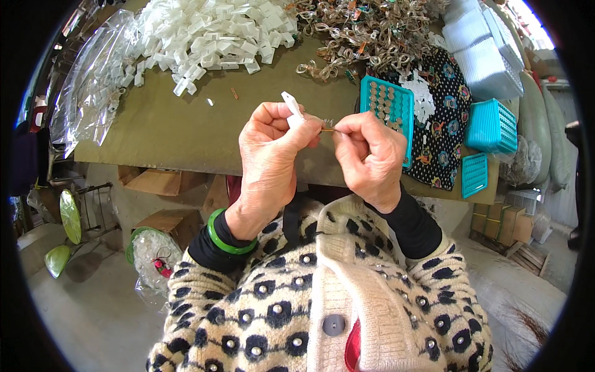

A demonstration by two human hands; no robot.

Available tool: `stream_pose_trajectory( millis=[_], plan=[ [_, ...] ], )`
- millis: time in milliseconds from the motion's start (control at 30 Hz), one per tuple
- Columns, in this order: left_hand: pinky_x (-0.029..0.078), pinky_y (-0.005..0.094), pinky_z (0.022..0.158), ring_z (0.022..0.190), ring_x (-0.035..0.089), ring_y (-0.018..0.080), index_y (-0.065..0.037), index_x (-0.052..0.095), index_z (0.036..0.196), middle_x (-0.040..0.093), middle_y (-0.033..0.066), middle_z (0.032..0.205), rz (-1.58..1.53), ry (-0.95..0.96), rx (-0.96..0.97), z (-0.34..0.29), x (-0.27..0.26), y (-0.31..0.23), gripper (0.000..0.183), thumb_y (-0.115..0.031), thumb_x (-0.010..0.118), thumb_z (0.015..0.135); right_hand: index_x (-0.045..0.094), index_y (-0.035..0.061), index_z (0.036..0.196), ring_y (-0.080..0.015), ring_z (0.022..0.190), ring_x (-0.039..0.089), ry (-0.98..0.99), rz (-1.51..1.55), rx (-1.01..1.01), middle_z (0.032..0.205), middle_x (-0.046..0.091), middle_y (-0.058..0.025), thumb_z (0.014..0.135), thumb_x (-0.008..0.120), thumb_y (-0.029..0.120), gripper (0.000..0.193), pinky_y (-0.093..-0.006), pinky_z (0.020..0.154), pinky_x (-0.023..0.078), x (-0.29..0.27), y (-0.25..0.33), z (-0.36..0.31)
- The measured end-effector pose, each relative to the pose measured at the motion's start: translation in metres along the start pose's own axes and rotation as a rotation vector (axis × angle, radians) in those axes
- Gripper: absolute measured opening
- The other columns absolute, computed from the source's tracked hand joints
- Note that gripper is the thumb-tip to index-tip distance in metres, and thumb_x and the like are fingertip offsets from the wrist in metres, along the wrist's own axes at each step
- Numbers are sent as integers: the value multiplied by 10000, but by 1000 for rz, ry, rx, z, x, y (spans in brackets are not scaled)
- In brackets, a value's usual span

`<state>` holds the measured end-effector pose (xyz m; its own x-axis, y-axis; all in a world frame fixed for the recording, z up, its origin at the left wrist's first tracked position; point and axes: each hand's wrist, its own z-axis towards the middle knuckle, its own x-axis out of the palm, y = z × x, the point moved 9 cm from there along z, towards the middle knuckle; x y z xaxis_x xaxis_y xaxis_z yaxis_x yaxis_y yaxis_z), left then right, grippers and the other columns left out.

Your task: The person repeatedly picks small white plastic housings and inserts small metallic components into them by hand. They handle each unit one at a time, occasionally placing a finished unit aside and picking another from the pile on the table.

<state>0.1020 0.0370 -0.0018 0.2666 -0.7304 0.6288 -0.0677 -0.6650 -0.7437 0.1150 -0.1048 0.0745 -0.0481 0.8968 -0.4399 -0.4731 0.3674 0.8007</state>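
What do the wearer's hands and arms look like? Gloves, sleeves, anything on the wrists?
No gloves on the left hand or right hand. Black cuffs at both wrists, under cream knit sleeves with black patches. A green bangle circles the left wrist; none shows on the right.

Workshop: worktable (pixel 186 136), heaped plastic parts (pixel 217 34), coiled cords (pixel 378 28), stacked trays (pixel 489 127).

Casings (pixel 217 37) far L on tbl (pixel 186 133) | cords (pixel 372 31) to R | discs (pixel 381 102) in tray (pixel 403 102), frt of cords
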Motion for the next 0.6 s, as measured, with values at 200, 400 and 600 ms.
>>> stream_pose_trajectory(
  millis=[200,400,600],
  plan=[
    [524,263,703,735,641,131,-12,565,975,682,85,881,54,8,-8,0,0,-4,258,13,756,802,587,42,902,-276,660,577,-7,-235,-194,806,586,-103,719,671,-57,224,-366,560,445,-5,14,2],
    [526,261,700,747,651,128,30,616,1052,694,81,894,58,57,-105,-5,5,7,286,-30,776,822,620,16,990,-291,760,620,6,-235,-322,915,630,-145,758,692,-108,273,-326,674,501,-4,25,-4],
    [534,280,677,741,650,144,38,625,1203,701,82,944,78,162,-211,-7,4,14,373,-58,741,862,640,11,973,-146,714,635,17,93,70,862,651,-64,869,681,-37,122,-257,641,512,-12,-6,-4]
  ],
)
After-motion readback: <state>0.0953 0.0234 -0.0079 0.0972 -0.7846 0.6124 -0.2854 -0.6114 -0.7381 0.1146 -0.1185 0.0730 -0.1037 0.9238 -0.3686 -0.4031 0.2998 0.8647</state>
